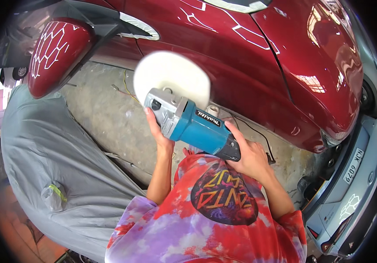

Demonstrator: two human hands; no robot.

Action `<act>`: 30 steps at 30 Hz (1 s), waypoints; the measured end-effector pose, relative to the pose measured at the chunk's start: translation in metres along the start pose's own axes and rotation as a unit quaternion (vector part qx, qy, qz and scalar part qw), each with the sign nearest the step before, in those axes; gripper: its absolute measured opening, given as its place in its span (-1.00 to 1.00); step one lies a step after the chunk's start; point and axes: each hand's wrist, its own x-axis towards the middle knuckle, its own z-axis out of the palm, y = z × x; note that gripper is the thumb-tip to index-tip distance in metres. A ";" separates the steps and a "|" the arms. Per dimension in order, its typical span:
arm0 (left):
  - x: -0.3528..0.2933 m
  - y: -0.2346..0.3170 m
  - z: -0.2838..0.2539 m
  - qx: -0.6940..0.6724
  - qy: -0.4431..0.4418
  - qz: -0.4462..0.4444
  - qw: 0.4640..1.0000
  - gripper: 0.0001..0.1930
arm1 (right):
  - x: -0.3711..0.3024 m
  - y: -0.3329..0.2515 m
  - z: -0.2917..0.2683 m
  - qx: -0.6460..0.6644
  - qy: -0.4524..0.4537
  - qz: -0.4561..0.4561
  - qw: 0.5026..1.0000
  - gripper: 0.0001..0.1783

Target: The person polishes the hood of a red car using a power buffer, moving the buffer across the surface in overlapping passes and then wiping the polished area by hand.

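centrally, the polisher (pixel 201 129) is held above the concrete floor (pixel 105 105), in front of the wearer's torso and beside the red car (pixel 258 83). its teal motor housing runs obliquely, from the silver gear head (pixel 164 107) at upper left to the black rear cap (pixel 228 150) at lower right. the round white pad (pixel 175 70) is fitted at the gear head end and overlaps the side of the red car in this view; contact between pad and paint cannot be determined.

the left grip (pixel 161 136) is clamped on the polisher at the gear head: one digit lies along the outer edge, and the remaining digits are hidden underneath. the right grip (pixel 252 158) is clamped on the polisher at the rear cap, with one digit extended onto the teal housing.

below the tool, the tie-dyed shirt (pixel 166 228) is red, purple and white. a dark cord (pixel 260 133) lies on the floor to the right of the polisher; a yellow cord (pixel 127 85) lies to the left of the pad. at upper left, the red side mirror (pixel 59 52) projects from the car, above the grey cover (pixel 65 153). a light-blue car (pixel 346 201) is positioned at the right edge.
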 end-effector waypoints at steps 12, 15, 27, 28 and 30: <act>0.034 0.021 -0.029 0.000 0.055 0.021 0.998 -0.30 | 0.047 -0.032 0.004 -0.041 -0.018 -0.035 0.998 0.05; 0.055 0.012 -0.065 -0.011 0.065 0.039 0.997 -0.31 | 0.070 -0.034 0.024 -0.043 -0.089 -0.035 0.995 0.11; 0.111 0.012 -0.144 0.089 0.090 0.073 0.989 -0.35 | 0.154 0.020 0.153 0.089 0.016 -0.126 0.988 0.03; 0.109 0.007 -0.148 0.109 0.071 0.080 0.988 -0.37 | 0.151 0.027 0.161 0.116 0.048 -0.120 0.985 0.04; 0.098 0.015 -0.137 0.226 0.023 0.101 0.969 -0.39 | 0.145 0.036 0.177 0.118 0.093 -0.137 0.979 -0.01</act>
